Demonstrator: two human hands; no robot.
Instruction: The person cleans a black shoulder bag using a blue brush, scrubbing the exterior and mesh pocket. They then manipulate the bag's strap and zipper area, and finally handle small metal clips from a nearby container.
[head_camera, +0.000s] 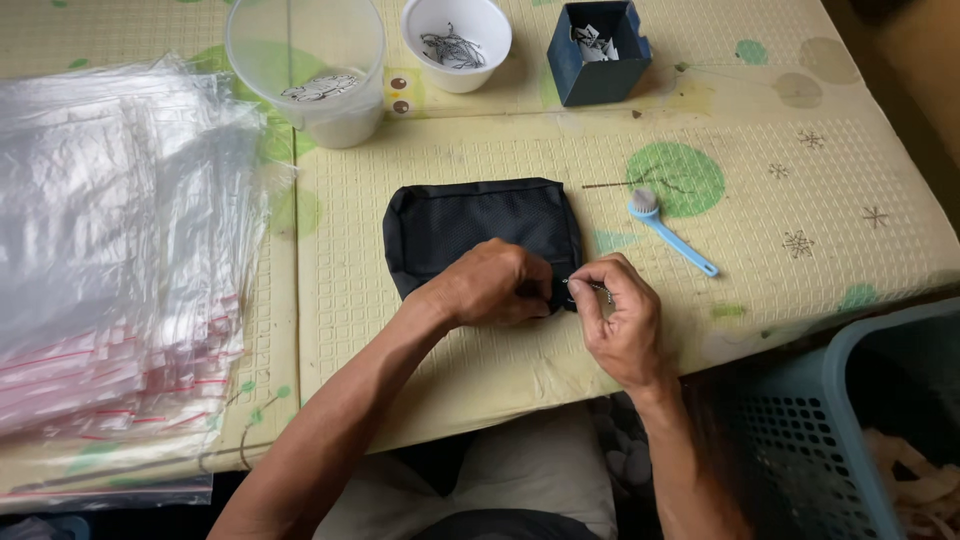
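From the head camera I look straight down at a black pouch (480, 232) lying flat near the middle of the desk (800, 280), which is covered with a pale yellow patterned mat. My left hand (490, 285) presses down on the pouch's near right corner, fingers curled over the fabric; I judge that it is there to keep the cloth from sliding. My right hand (622, 320) sits just beside it at the same corner, thumb and forefinger pinched on a small metal piece (585, 286) at the pouch's edge. It is too small to tell exactly what kind of piece it is.

A light blue brush (672, 232) lies to the right of the pouch, apart from it. Along the far edge stand a clear plastic tub (310, 65), a white cup (456, 40) holding small metal bits, and a dark blue box (598, 52) with paper slips, all within arm's reach. A stack of clear zip bags (110, 250) covers the left side. A blue basket (850, 420) stands off the desk's near right corner.
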